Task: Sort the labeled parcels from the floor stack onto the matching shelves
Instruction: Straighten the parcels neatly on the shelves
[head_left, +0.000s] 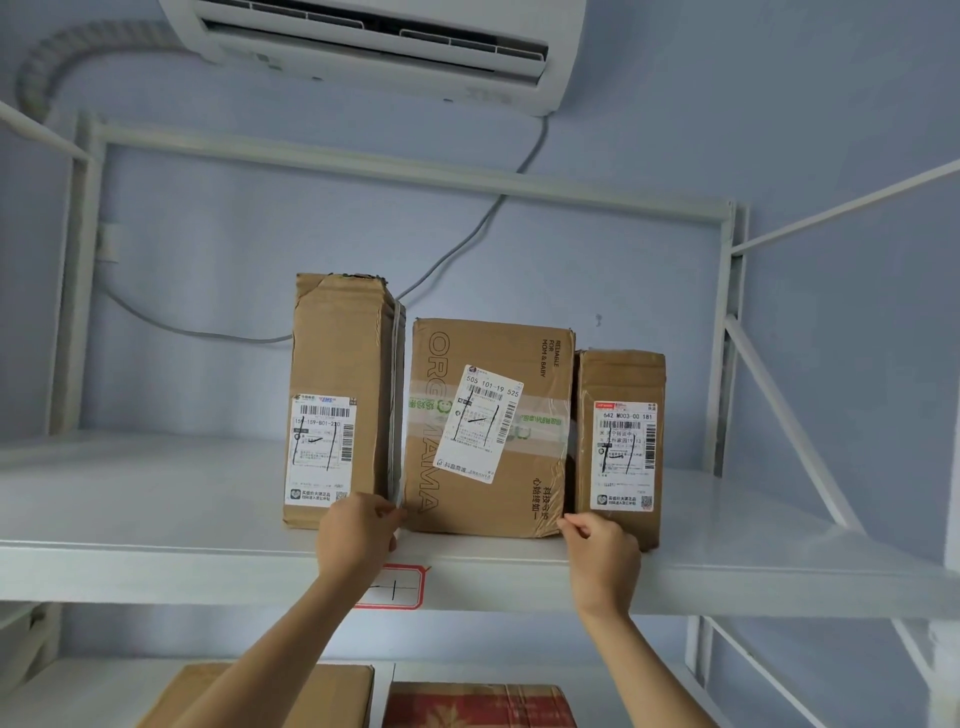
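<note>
Three brown labeled parcels stand in a row on the upper white shelf (156, 509). The middle parcel (493, 499) is square, with a tilted white label and clear tape. My left hand (358, 535) pinches its lower left corner, and my right hand (602, 556) pinches its lower right corner. A tall parcel (337, 353) stands against its left side. A smaller parcel (623, 379) stands against its right side. A red-bordered shelf tag (400, 590) with a handwritten mark sits on the shelf's front edge, partly behind my left wrist.
A brown box (332, 691) and a red patterned box (478, 706) lie on the shelf below. White shelf uprights (724, 338) frame the bay. An air conditioner (374, 47) hangs above, with a cable (467, 239) running down the wall behind the parcels.
</note>
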